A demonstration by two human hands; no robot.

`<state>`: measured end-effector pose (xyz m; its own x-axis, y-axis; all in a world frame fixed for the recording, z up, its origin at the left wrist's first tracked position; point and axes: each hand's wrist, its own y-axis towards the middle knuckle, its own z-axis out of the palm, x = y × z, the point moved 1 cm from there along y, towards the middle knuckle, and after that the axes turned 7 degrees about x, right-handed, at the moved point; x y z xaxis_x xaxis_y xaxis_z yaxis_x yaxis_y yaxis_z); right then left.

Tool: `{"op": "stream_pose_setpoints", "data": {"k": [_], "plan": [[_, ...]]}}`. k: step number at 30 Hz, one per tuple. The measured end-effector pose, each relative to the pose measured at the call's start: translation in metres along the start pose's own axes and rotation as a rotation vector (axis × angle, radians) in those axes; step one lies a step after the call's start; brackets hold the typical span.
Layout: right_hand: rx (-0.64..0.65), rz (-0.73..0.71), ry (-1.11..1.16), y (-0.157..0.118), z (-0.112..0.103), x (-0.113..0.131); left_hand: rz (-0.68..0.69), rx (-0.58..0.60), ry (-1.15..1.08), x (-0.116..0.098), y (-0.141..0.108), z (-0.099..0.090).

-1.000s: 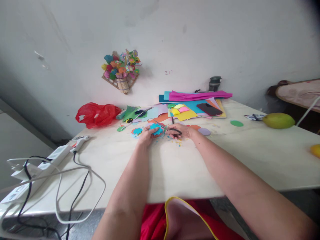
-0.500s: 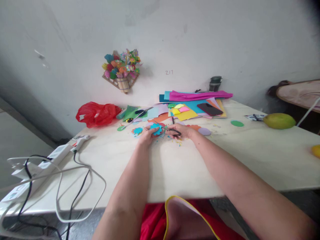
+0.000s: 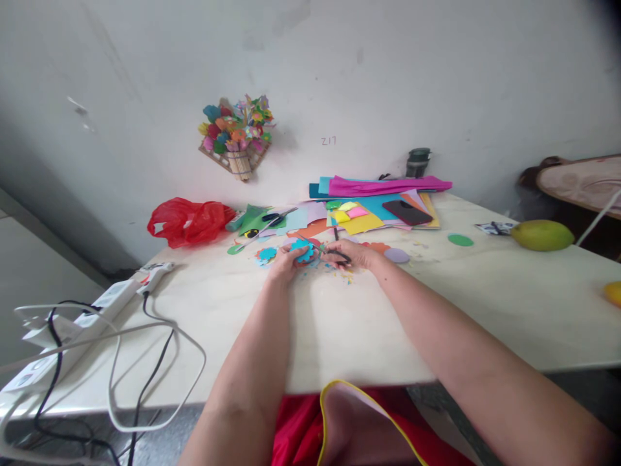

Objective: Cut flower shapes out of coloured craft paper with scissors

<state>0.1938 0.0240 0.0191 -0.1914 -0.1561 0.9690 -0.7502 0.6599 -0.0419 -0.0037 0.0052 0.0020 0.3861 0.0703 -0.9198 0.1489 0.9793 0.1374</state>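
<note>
My left hand (image 3: 287, 260) pinches a blue scalloped paper piece (image 3: 303, 250) over the middle of the table. Wrapped round the dark handles of a pair of scissors (image 3: 343, 257) is my right hand (image 3: 356, 253). The scissor blades point left and reach the right edge of the blue paper. Another blue scalloped piece (image 3: 266, 254) lies on the table left of my left hand. Small paper scraps (image 3: 347, 278) are scattered below the scissors. Orange scalloped paper (image 3: 376, 247) and a lilac disc (image 3: 396, 255) lie right of my right hand.
Coloured sheets with a dark phone (image 3: 406, 212) lie at the back, near spare scissors (image 3: 276, 218). A red plastic bag (image 3: 189, 222) is at the back left. A power strip (image 3: 72, 333) and looping cables lie left. A green-yellow fruit (image 3: 542, 235) and green disc (image 3: 460, 240) are right.
</note>
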Motion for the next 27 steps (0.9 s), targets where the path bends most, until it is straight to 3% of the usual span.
{"op": "stream_pose_setpoints", "data": {"k": [27], "plan": [[-0.005,-0.008,0.039,-0.002,0.001,0.004,-0.007,-0.007,-0.017,-0.004,-0.002,0.001]]}}
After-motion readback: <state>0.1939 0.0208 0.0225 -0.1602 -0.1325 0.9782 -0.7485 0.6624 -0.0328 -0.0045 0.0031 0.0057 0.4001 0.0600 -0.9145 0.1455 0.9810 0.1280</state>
